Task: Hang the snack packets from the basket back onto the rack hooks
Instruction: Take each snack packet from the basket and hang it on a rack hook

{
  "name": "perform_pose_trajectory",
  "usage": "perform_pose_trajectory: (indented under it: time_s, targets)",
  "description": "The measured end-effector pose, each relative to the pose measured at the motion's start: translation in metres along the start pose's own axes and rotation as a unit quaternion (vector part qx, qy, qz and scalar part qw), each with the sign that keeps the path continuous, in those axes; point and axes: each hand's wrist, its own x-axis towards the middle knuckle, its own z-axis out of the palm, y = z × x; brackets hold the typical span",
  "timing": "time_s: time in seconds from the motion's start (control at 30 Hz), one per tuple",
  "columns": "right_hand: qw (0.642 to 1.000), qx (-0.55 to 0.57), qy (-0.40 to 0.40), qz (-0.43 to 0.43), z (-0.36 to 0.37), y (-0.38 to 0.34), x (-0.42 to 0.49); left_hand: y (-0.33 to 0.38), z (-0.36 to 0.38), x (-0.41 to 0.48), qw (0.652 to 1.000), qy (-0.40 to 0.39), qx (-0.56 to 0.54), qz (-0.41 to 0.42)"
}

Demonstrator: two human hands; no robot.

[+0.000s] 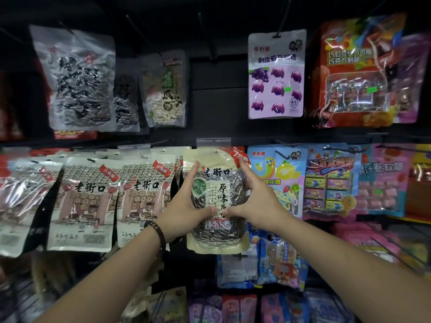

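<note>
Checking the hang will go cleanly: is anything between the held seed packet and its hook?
Nothing visible. The left hand and right hand hold the seed packet, top at the rail; its hook is hidden.

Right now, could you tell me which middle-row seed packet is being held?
The cream packet with the clear seed window, right of the illustrated packets.

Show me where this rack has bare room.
Upper row: a bare black panel between the pale seed packet and the grape candy packet, under an empty hook. The middle row is crowded around the sunflower seed packet that the left hand and right hand hold.
</note>
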Motion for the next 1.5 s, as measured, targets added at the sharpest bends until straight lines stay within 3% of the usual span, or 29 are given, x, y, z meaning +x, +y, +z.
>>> perform_pose_trajectory:
  time_s: [0.47,0.63,0.93,1.1,1.27,1.4,1.5]
  targets:
    - [0.997,-0.062,-0.015,0.040,0.002,-0.004,0.013,-0.012,0.009,0.018,0.998,-0.024,-0.022,-0.055]
    - [0.994,-0.077,-0.006,0.076,0.011,-0.001,0.037,-0.013,0.020,0.044,0.991,0.012,-0.027,-0.127]
    - [0.987,-0.108,-0.069,0.097,0.003,0.004,0.024,-0.007,0.042,0.027,0.981,0.037,-0.070,-0.176]
    - [0.987,-0.108,-0.081,0.090,0.001,0.021,-0.056,-0.013,0.087,-0.038,0.982,0.064,0.010,-0.176]
    - [0.984,-0.140,-0.094,0.065,0.011,0.079,-0.195,-0.039,0.165,-0.160,0.996,0.054,0.056,-0.047]
    - [0.972,-0.116,-0.125,0.164,0.031,0.132,-0.314,-0.061,0.227,-0.248,0.990,0.082,0.110,-0.018]
    - [0.957,-0.090,-0.102,0.258,0.038,0.174,-0.390,-0.081,0.268,-0.313,0.990,0.023,0.083,-0.115]
